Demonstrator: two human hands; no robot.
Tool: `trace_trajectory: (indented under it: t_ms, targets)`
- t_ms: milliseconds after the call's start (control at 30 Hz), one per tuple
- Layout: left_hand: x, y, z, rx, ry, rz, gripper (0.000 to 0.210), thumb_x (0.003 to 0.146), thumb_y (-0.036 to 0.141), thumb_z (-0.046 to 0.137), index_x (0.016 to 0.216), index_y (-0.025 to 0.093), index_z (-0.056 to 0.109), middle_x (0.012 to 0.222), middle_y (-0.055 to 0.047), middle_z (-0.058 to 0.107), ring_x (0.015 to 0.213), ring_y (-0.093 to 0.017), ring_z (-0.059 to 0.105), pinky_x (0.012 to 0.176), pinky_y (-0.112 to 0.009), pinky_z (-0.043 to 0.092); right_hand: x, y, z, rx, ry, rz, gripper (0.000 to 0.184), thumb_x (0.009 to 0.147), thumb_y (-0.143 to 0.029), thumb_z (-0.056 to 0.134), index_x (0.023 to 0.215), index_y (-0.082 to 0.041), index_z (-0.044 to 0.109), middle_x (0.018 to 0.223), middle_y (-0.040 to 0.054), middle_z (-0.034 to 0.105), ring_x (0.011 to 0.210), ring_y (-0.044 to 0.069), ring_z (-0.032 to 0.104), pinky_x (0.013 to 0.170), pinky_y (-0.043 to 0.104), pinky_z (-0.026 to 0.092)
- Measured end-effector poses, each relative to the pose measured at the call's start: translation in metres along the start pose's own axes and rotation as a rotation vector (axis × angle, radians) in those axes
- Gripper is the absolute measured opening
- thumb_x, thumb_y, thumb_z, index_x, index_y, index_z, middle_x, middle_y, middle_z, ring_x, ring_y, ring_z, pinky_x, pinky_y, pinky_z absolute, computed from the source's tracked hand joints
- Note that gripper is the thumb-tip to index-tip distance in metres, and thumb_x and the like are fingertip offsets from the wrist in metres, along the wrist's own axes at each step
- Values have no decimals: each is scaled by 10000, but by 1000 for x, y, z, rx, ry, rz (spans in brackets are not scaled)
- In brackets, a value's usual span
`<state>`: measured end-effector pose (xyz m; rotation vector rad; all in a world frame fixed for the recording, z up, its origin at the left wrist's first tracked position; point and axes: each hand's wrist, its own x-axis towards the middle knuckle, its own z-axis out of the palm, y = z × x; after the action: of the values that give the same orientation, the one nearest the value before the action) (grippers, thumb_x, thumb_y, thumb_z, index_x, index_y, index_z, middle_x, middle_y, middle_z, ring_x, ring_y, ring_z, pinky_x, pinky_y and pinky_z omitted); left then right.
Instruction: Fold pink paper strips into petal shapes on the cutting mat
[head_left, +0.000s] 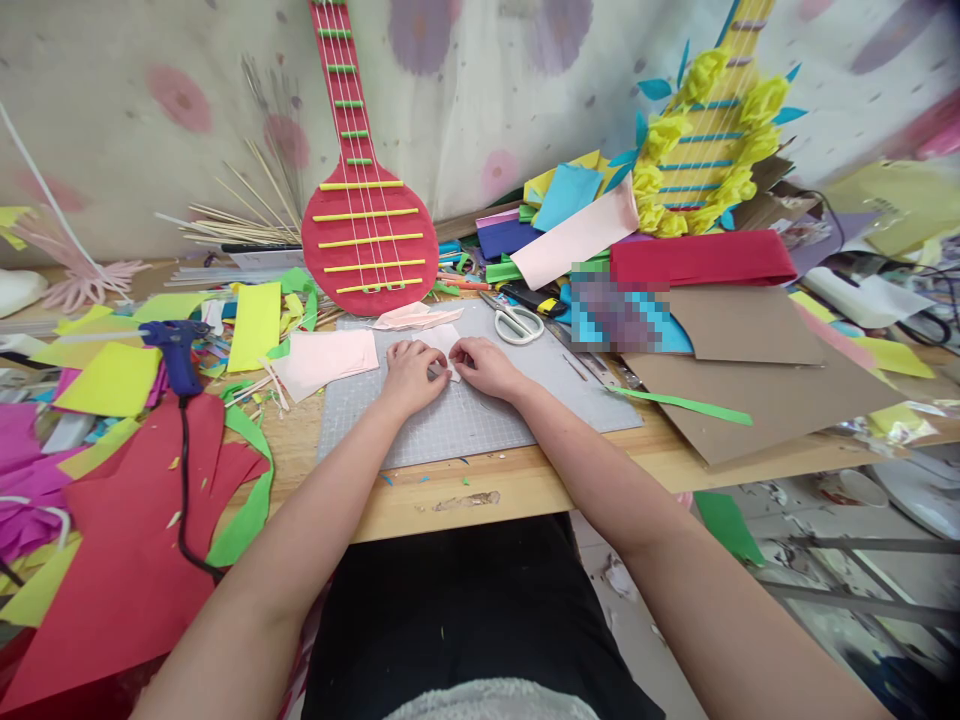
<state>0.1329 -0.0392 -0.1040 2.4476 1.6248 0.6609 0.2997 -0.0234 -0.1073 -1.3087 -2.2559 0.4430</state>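
On the grey cutting mat [480, 420] both hands meet over a small piece of pale pink paper [444, 337]. My left hand [414, 376] has curled fingers closed at the paper's left side. Opposite it, my right hand [486, 367] pinches the paper's right edge. Fingers partly cover the paper, so its full shape is hidden. Just left lies a stack of pale pink paper sheets [334, 362]. Behind the hands is a folded pink paper strip [420, 316]. White-handled scissors [517, 325] rest to the right on the mat.
A red paper lute [369, 245] leans behind the mat; a yellow one with paper flowers [697, 150] stands right. Left are a blue glue gun [176, 355] and red paper [142, 520]. Brown cardboard [757, 390] and a green strip [686, 403] lie at the right.
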Motion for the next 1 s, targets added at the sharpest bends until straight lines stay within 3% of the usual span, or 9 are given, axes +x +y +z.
trace_trajectory:
  t_ms: [700, 1000]
  targets:
    - [-4, 9, 5, 40, 42, -60, 153, 767, 360, 586, 843, 233, 626, 952, -82, 592, 1027, -295, 453, 945, -480, 268, 1, 3, 3, -24, -8, -13, 174, 755, -130, 495, 885, -180, 598, 865, 40, 628, 815, 163, 521, 792, 299, 383]
    - [-5, 7, 4, 46, 15, -65, 306, 702, 487, 639, 893, 248, 633, 989, -75, 587, 1038, -298, 450, 973, -475, 256, 0, 1, 1, -33, -20, 3, 173, 750, -126, 499, 881, -178, 599, 875, 39, 624, 806, 157, 516, 793, 296, 383]
